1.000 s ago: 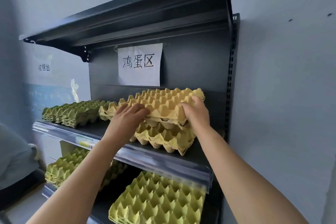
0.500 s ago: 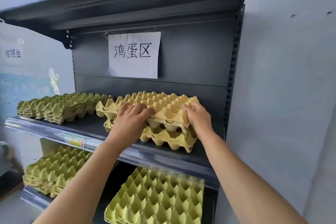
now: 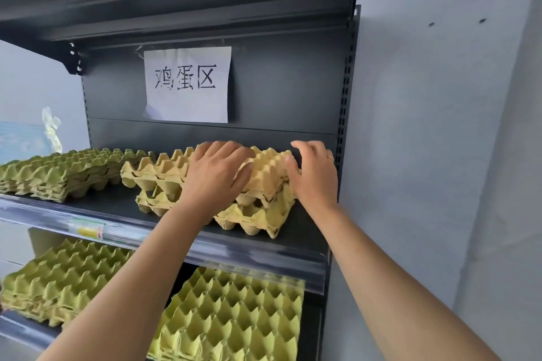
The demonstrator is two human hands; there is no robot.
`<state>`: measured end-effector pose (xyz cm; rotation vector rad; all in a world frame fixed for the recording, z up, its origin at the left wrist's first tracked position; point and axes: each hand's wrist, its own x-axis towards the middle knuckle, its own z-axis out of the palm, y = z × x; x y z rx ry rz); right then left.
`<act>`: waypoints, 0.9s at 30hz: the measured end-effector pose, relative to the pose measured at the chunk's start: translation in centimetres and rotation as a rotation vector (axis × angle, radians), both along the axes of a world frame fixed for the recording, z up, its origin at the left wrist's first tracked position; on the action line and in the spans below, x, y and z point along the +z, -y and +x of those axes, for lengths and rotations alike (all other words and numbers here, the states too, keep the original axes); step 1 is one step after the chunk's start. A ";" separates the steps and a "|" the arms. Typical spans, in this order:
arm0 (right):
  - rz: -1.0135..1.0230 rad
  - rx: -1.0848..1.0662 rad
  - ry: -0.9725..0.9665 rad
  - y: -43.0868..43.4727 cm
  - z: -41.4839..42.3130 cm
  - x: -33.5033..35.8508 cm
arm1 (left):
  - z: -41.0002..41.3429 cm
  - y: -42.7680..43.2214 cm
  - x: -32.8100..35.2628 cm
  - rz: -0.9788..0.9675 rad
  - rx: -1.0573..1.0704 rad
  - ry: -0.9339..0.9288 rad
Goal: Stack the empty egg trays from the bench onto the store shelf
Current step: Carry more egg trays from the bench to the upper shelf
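A yellow egg tray (image 3: 164, 168) lies on top of another yellow tray (image 3: 255, 215) on the dark middle shelf (image 3: 117, 205), slightly askew to the left. My left hand (image 3: 215, 177) rests flat on the top tray with fingers spread and straight. My right hand (image 3: 315, 173) touches the top tray's right edge, fingers relaxed and reaching over its far corner, thumb against the side.
A stack of green trays (image 3: 58, 171) sits at the shelf's left. Below are more green trays (image 3: 64, 275) and a yellow-green tray (image 3: 234, 316). A paper sign (image 3: 187, 83) hangs on the back panel. A grey wall (image 3: 440, 155) stands right of the shelf.
The top yellow tray has been set down onto the lower one. Both hands slid from gripping its front edge to lying on top and at its right side.
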<state>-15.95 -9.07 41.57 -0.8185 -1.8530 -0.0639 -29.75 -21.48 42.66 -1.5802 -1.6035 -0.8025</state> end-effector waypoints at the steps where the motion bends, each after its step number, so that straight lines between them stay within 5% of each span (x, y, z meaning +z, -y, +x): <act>1: 0.033 -0.014 0.010 -0.3 1.2 -0.1 | 1.0 -0.4 0.2 0.015 -0.011 -0.009; 14: 0.141 -0.210 0.051 -3.7 26.2 -2.2 | 23.2 -8.9 -1.2 0.067 -0.348 -0.051; 27: -0.289 -0.426 0.249 -8.8 46.3 -16.5 | 40.7 -18.5 -15.2 -0.329 -0.632 0.069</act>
